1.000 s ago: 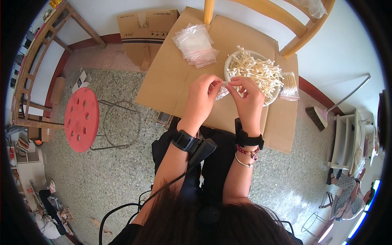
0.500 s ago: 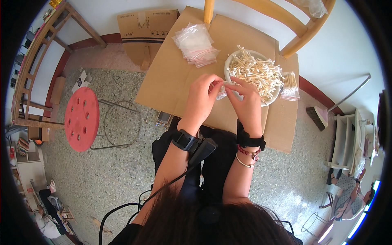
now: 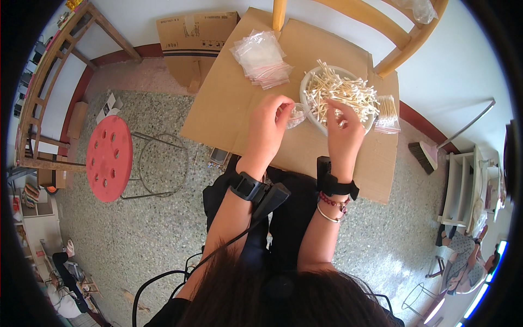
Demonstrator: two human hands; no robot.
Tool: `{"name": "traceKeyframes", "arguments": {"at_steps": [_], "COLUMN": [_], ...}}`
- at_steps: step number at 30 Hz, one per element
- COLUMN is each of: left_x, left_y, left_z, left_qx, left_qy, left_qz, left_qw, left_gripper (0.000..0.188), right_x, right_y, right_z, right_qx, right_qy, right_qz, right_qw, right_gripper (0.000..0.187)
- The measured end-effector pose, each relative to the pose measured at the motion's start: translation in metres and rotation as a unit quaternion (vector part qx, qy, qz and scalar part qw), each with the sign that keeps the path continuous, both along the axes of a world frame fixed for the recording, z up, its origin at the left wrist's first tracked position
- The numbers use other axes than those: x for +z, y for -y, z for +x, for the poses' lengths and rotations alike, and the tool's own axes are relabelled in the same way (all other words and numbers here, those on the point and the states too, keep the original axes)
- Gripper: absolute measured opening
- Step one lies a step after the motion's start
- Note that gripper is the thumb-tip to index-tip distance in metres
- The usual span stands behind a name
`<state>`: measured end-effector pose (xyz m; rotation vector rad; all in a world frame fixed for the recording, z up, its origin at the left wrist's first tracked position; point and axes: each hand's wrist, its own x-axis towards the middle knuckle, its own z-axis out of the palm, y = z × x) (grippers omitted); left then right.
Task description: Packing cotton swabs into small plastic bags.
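White and round, the bowl [image 3: 303, 101] stands on the cardboard [image 3: 229, 111], heaped above its rim with swabs [image 3: 343, 87]: pale wooden sticks with white cotton tips, lying every which way, some poking up past the far edge.

The left hand [image 3: 267, 117] is closed in a pinch, thumb against curled fingers, on the edge of a clear bag [image 3: 297, 116] just left of the bowl. The bag hangs out to the right of the fingertips; something white shows through its film, too small to make out.

The right hand [image 3: 347, 126] is over the near side of the bowl, its fingers bent and reaching in among the swabs. Its thumb and fingers are partly curled, and whether they grip a swab I cannot tell.

Beyond the left hand lies a fanned stack [image 3: 261, 60] of flat clear bags, their pinkish edges toward the person. Right of the bowl, near its rim, a packet [image 3: 387, 114] lies on the cardboard: a clear bag with swabs lined up side by side inside, pink along its near edge.

A yellow wooden chair back [image 3: 403, 57] rises behind the bowl, with crumpled clear plastic [image 3: 419, 10] on it.
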<state>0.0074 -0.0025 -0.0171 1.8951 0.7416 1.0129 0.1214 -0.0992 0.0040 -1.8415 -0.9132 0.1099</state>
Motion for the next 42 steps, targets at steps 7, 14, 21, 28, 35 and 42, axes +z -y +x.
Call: {"name": "traceKeyframes", "arguments": {"at_steps": [7,14,21,28,35,42], "left_x": [-0.007,-0.018,-0.013,0.015,0.008,0.018], "left_y": [0.001,0.008,-0.006,0.008,0.002,0.006], "left_z": [-0.01,-0.017,-0.01,0.006,0.01,0.013], "left_qx": [-0.065,-0.147,-0.031,-0.134,-0.224,-0.231], "left_qy": [-0.122,-0.284,-0.14,0.097,0.242,0.275], "left_qz": [0.036,-0.054,-0.109,-0.234,-0.135,-0.23], "left_qw": [0.99,0.946,0.984,0.958,0.934,0.904], "left_gripper": [0.009,0.015,0.02,0.016,0.012,0.008], "right_x": [-0.016,-0.009,-0.015,0.018,0.021,0.016], "right_y": [0.008,-0.001,0.002,0.011,0.004,0.003], "right_z": [0.014,0.007,0.014,0.001,-0.009,-0.008], "right_qx": [-0.103,-0.113,-0.098,0.002,0.104,0.1], "right_qy": [0.066,-0.007,-0.001,-0.023,0.013,-0.044], "right_qz": [-0.038,-0.223,-0.208,0.022,0.085,0.092], "right_qw": [0.992,0.968,0.973,1.0,0.991,0.99], "right_gripper": [0.011,0.018,0.018,0.008,0.009,0.01]}}
